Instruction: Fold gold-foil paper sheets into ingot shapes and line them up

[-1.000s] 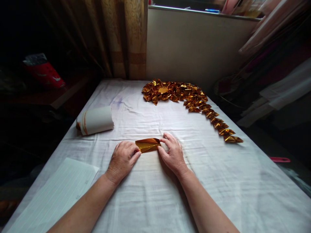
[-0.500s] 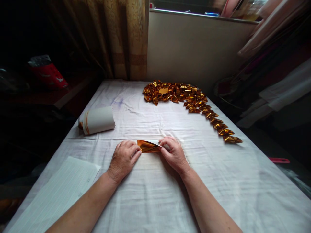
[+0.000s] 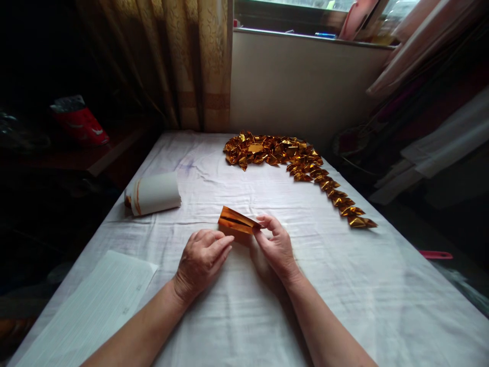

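My right hand (image 3: 277,247) has lifted the gold foil (image 3: 237,220) off mid-worktop (image 3: 344,285), grip closed on its right end; my left hand (image 3: 202,260) has released it and lies open just near of it, so the pressing looks complete.

head cam | looks forward-down | close over table (image 3: 344,285) | single view

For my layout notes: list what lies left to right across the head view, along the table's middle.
From the left: white roll → left hand → gold foil piece → right hand → pink object.
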A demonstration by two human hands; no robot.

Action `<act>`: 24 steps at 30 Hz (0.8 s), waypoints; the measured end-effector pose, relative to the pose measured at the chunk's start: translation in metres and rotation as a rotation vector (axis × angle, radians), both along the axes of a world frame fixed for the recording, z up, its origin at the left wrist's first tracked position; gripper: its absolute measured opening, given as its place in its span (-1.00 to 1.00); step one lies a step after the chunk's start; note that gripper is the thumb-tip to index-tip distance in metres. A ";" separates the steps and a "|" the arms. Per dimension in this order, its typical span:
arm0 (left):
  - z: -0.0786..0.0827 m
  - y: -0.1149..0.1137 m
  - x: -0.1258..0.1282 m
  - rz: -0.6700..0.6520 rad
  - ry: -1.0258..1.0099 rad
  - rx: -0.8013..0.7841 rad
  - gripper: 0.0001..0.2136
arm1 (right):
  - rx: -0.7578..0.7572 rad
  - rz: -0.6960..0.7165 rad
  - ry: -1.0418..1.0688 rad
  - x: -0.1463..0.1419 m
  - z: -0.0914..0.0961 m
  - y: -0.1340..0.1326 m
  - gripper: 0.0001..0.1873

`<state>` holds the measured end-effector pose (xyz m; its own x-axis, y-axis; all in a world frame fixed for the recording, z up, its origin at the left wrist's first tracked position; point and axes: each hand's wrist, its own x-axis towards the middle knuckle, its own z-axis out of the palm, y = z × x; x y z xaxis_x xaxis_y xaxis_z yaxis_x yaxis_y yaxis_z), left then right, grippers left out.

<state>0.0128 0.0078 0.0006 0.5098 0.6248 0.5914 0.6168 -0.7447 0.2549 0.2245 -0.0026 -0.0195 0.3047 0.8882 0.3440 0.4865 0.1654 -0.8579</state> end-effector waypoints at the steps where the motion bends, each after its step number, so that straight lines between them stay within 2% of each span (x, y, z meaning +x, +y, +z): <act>1: 0.001 -0.003 0.003 -0.024 -0.015 -0.009 -0.77 | 0.008 -0.019 0.039 -0.003 0.002 0.000 -0.78; 6: -0.002 -0.010 0.011 -0.034 -0.027 -0.113 -0.65 | -0.025 0.037 0.161 -0.016 0.009 -0.005 -0.80; 12: -0.006 -0.010 0.010 -0.001 -0.069 -0.233 -0.61 | -0.015 0.201 0.243 -0.024 0.016 -0.011 -0.80; 18: -0.007 -0.007 0.010 -0.002 -0.184 -0.187 -0.66 | -0.032 0.342 0.204 -0.029 0.021 -0.016 -0.68; 24: -0.007 -0.001 0.008 0.012 -0.292 -0.187 -0.79 | 0.058 0.338 0.112 -0.030 0.016 -0.016 -0.68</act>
<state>0.0203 0.0072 -0.0064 0.3278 0.7412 0.5858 0.5067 -0.6613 0.5532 0.1944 -0.0184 -0.0038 0.0352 0.9253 0.3777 0.2996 0.3507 -0.8872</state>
